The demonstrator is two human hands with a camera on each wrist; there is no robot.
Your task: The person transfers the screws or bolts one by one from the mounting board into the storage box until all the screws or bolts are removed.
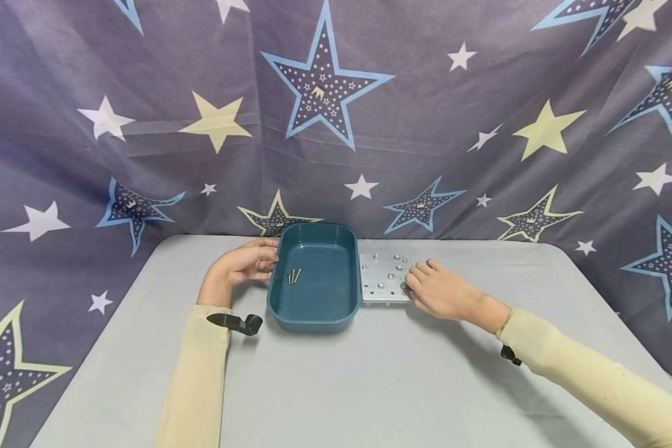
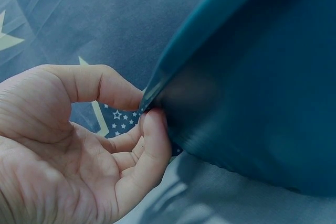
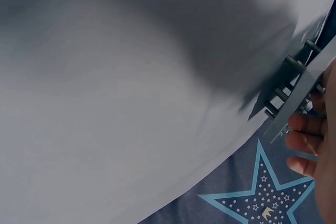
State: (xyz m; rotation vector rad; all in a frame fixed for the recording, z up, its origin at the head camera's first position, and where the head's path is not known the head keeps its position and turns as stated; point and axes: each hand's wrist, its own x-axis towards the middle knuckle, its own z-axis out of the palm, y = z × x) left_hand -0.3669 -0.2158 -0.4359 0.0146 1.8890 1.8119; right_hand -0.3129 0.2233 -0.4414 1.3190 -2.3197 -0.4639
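Note:
A teal plastic bin (image 1: 315,316) stands on the table, with several slim metal screws (image 1: 294,276) lying inside near its left wall. My left hand (image 1: 253,260) is at the bin's left side. In the left wrist view its bent fingers (image 2: 152,148) pinch the rim. Against the bin's right side is a silver metal plate (image 1: 374,274) with holes and several screw heads. My right hand (image 1: 439,290) bends over the plate's right edge, fingertips round a screw (image 1: 404,285), mostly hidden by the hand. Screw shanks (image 3: 294,63) stick out beneath the plate in the right wrist view.
The grey table (image 1: 325,386) ends behind the bin and plate, where a curtain with stars (image 1: 336,162) hangs. Black camera mounts (image 1: 236,323) are strapped to both wrists. My right arm casts a shadow across the table.

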